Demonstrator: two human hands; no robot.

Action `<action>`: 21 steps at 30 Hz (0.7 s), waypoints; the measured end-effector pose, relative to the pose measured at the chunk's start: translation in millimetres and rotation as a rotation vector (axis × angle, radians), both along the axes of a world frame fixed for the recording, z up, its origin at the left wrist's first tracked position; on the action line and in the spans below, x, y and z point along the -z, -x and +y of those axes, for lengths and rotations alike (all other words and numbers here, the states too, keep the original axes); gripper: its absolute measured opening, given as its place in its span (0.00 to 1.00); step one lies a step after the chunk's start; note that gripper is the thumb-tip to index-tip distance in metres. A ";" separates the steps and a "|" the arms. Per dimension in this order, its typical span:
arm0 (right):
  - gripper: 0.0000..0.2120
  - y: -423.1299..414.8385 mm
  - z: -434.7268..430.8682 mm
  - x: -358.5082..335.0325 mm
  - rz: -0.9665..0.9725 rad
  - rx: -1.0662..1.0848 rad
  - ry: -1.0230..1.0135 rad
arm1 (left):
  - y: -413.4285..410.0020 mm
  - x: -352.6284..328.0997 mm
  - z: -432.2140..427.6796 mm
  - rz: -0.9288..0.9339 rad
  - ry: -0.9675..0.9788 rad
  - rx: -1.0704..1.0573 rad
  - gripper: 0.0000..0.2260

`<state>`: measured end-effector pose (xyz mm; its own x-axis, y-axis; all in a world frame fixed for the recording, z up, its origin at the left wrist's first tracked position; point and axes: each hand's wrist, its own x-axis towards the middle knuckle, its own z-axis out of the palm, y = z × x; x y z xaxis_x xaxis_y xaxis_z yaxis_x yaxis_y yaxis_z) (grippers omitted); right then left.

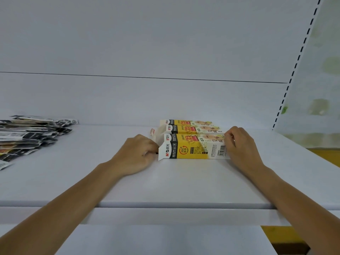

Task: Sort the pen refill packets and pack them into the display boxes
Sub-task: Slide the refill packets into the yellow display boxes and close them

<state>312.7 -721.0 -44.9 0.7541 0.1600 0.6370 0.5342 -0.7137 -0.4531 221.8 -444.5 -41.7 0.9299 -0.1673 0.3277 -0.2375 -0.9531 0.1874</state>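
Observation:
Three yellow and white display boxes lie on their sides in a row on the white shelf [184, 181]. The nearest display box [193, 147] is between my hands. My left hand [137, 154] is at its open left end, fingers curled against the flap. My right hand [239, 146] grips its right end, fingers curled over the top edge. Behind it lie the second box [191, 129] and the third box [185, 122]. A heap of black and white pen refill packets [29, 137] lies at the far left of the shelf.
The shelf's white back panel [147, 52] rises just behind the boxes. A slotted upright [294, 70] runs along the right side. The shelf's front edge [165, 205] crosses under my forearms, with a lower shelf below it.

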 end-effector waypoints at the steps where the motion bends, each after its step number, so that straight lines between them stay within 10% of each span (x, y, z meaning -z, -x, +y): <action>1: 0.07 0.4 -0.1 -0.1 0.005 -0.003 -0.003 | -0.4 0.8 -4.2 0.015 -0.041 0.037 0.30; 6: 0.09 2.9 0.0 -0.3 0.034 -0.004 -0.002 | 0.1 -0.8 -1.5 -0.117 0.238 -0.106 0.22; 12: 0.08 6.0 2.0 -0.9 0.032 0.015 0.011 | 2.9 -2.4 -6.4 -0.031 -0.024 -0.031 0.23; 21: 0.08 13.3 2.6 -17.2 0.078 0.121 0.098 | 9.1 -12.0 -6.0 -0.114 0.144 -0.165 0.09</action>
